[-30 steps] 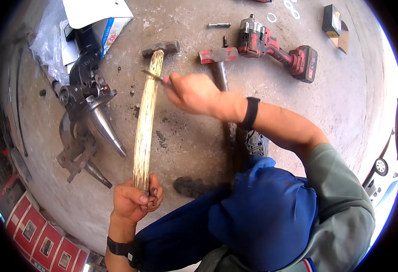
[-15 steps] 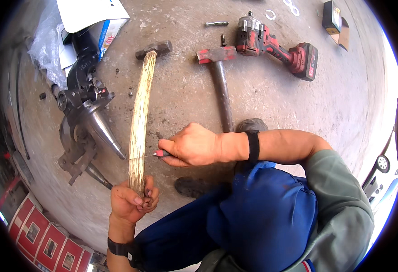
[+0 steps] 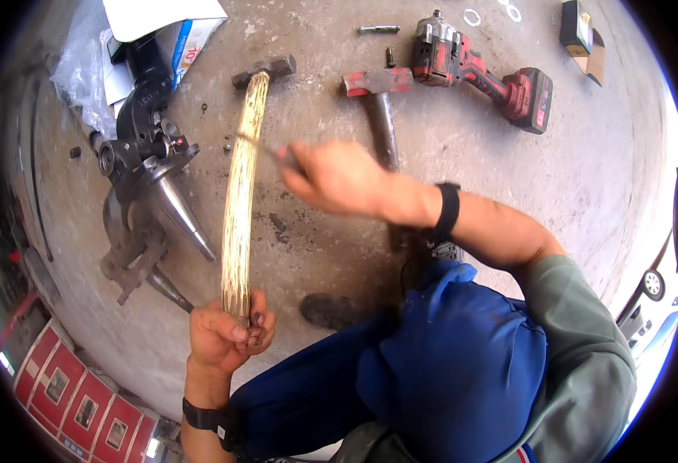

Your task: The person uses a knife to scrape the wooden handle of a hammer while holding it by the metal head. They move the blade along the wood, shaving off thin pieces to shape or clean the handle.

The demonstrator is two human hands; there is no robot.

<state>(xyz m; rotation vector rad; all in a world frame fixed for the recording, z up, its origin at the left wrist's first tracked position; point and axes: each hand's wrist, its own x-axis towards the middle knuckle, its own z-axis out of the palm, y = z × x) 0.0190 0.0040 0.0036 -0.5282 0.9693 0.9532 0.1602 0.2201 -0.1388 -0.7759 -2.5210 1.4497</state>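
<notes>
My left hand (image 3: 223, 336) is wrapped round the lower end of a hammer's pale wooden handle (image 3: 238, 208). The handle is rough and streaked, and its dark metal head (image 3: 280, 67) is at the far end. My right hand (image 3: 337, 179), blurred by motion, is closed on a knife (image 3: 268, 149) with a thin blade, its grip mostly hidden by my fingers. The blade lies across the upper part of the handle, not far below the head. To the right, a second hammer (image 3: 377, 82) with a worn red head lies on the floor, partly behind my right hand.
A steering knuckle with a shiny spindle (image 3: 175, 208) lies left of the handle. A red and black cordless impact wrench (image 3: 478, 76) lies at the far right, near a bolt (image 3: 379, 29) and an open small box (image 3: 578, 35). Plastic wrap (image 3: 84, 77) is at the far left.
My right hand has moved away from me with the knife, from the lower part of the handle to its upper part. My left hand keeps its hold.
</notes>
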